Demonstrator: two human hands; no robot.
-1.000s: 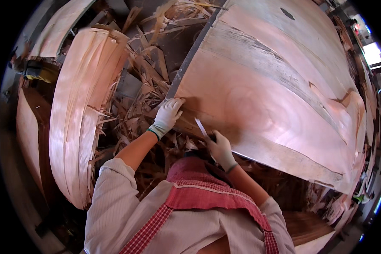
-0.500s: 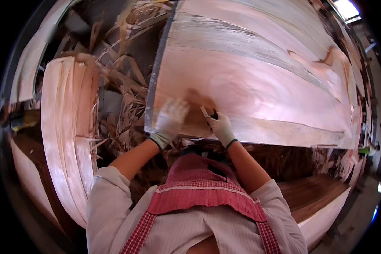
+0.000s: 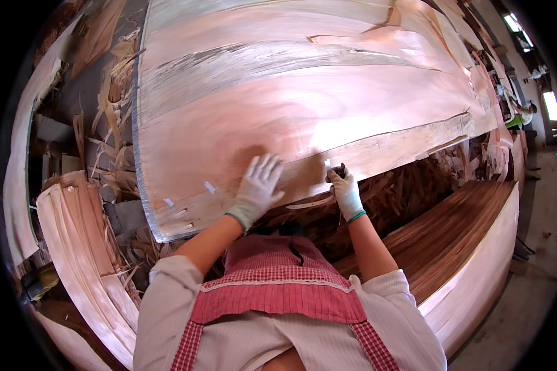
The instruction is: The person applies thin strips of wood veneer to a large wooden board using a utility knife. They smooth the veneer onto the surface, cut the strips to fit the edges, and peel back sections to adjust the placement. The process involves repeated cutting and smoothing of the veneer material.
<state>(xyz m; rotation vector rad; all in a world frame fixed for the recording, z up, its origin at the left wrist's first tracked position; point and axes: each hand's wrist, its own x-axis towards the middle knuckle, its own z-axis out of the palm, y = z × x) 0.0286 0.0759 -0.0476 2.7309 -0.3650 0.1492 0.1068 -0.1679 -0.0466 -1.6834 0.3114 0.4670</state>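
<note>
A stack of wide, pale pink wood veneer sheets (image 3: pixel 241 117) lies in front of me. My gloved left hand (image 3: pixel 259 188) rests flat near its front edge, fingers stretched out, with nothing in it. To the right, my gloved right hand (image 3: pixel 346 190) closes on a small dark tool (image 3: pixel 336 173) whose exact kind I cannot make out. A short white strip (image 3: pixel 327 164) shows at the tool's tip, over a narrow greyish veneer piece (image 3: pixel 408 144) along the front edge. Two short white tape pieces (image 3: pixel 210 187) sit on the veneer left of my left hand.
Curled veneer strips (image 3: pixel 77 229) stand at the left among loose scraps (image 3: pixel 119 93). A thick stack of brown-edged veneer (image 3: pixel 452 241) fills the right foreground. Shavings (image 3: pixel 408 191) lie below the front edge. A torn, curled sheet (image 3: pixel 414 28) rises at the far right.
My view has swung right, so the veneer sits further left. My left hand has gone from a blurred motion to lying flat. White tape pieces show at the left. The right hand keeps its tool.
</note>
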